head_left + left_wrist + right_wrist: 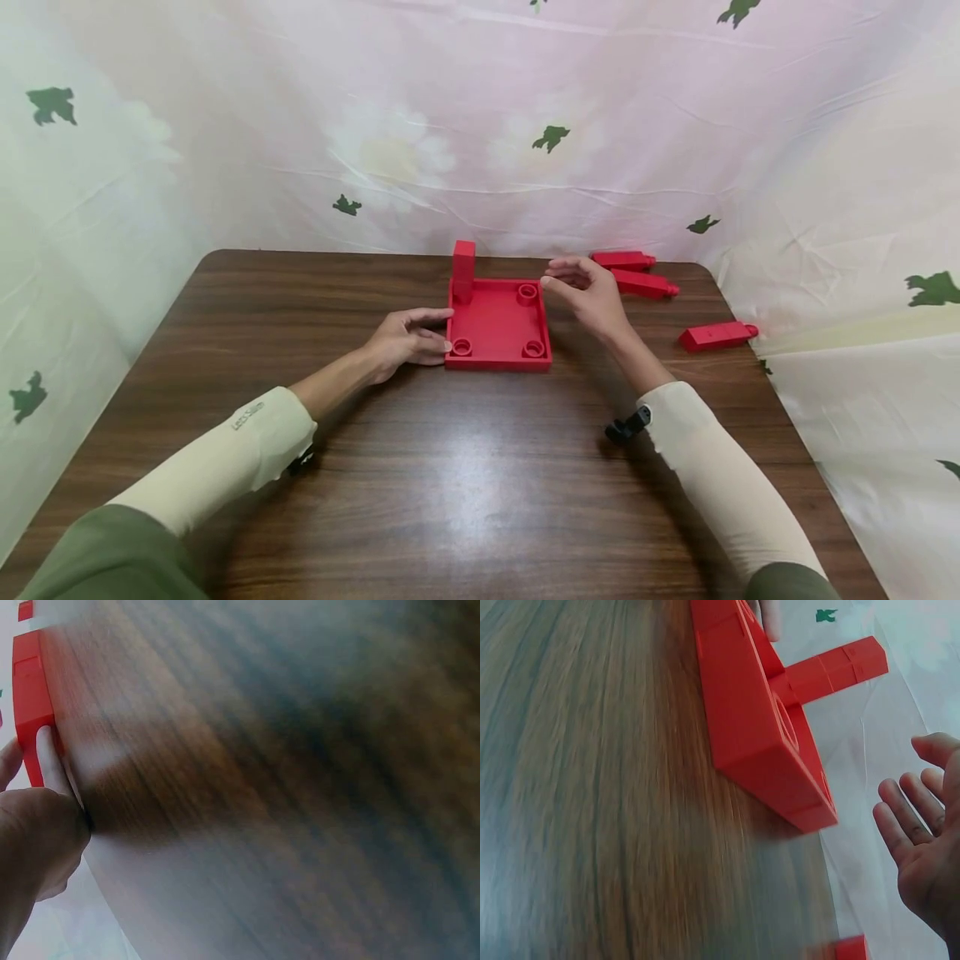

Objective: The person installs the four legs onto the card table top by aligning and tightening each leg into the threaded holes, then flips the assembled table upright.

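A square red tray [497,325] with raised edges lies on the table, round sockets at three of its corners. At its back left corner a red block leg [463,271] stands upright. My left hand [405,340] touches the tray's left side with extended fingers, also visible in the left wrist view [41,825]. Just off the back right corner, my right hand [588,296] hovers with relaxed fingers and nothing in them; the right wrist view shows this hand [930,825] apart from the tray [742,697].
Two red legs, one behind [622,261] and one in front [643,283], lie at the back right, beyond my right hand. Another red leg [716,336] lies near the table's right edge. A patterned cloth [465,125] hangs behind the wooden table [375,500].
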The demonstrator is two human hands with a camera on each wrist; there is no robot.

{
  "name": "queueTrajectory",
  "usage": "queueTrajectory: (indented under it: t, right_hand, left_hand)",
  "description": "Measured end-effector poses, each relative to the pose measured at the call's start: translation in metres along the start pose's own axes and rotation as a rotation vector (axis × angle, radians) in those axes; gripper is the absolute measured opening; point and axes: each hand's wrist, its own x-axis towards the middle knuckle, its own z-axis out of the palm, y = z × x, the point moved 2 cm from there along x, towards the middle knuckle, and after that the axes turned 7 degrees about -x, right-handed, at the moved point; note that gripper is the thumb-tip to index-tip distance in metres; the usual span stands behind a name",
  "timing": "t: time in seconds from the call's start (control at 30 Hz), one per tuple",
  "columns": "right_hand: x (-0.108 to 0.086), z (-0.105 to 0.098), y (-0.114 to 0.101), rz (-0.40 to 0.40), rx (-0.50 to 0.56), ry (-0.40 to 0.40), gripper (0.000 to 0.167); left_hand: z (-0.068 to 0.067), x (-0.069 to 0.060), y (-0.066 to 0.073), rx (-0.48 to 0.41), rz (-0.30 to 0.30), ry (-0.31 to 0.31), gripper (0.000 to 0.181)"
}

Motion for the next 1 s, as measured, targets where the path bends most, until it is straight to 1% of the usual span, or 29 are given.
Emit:
queueTrajectory:
  t: [0.2, 0.43, 0.6, 0.7, 0.8, 1.0]
  right_hand:
    - [-0.008, -0.022, 0.011, 0.017, -0.057, -0.01, 0.045]
    - [-0.014, -0.054, 0.025, 0.078, -0.089, -0.018, 0.045]
    - [-0.018, -0.081, 0.037, 0.071, -0.091, -0.007, 0.044]
    - [-0.021, -0.094, 0.044, 0.082, -0.107, 0.006, 0.045]
    - [-0.026, -0.104, 0.05, 0.118, -0.163, 0.009, 0.048]
    - [-0.036, -0.118, 0.058, 0.185, -0.3, -0.031, 0.061]
  left_hand:
    - [0.0, 0.002, -0.001, 0.013, 0.012, -0.007, 0.072]
    - [0.001, 0.004, -0.001, 0.023, 0.023, -0.005, 0.071]
    - [0.001, 0.004, 0.0, 0.027, 0.031, -0.013, 0.071]
    - [0.0, 0.003, 0.0, 0.027, 0.03, -0.014, 0.07]
    - [0.0, 0.003, 0.0, 0.028, 0.026, -0.013, 0.07]
    - [-0.001, 0.002, 0.0, 0.022, 0.02, -0.007, 0.069]
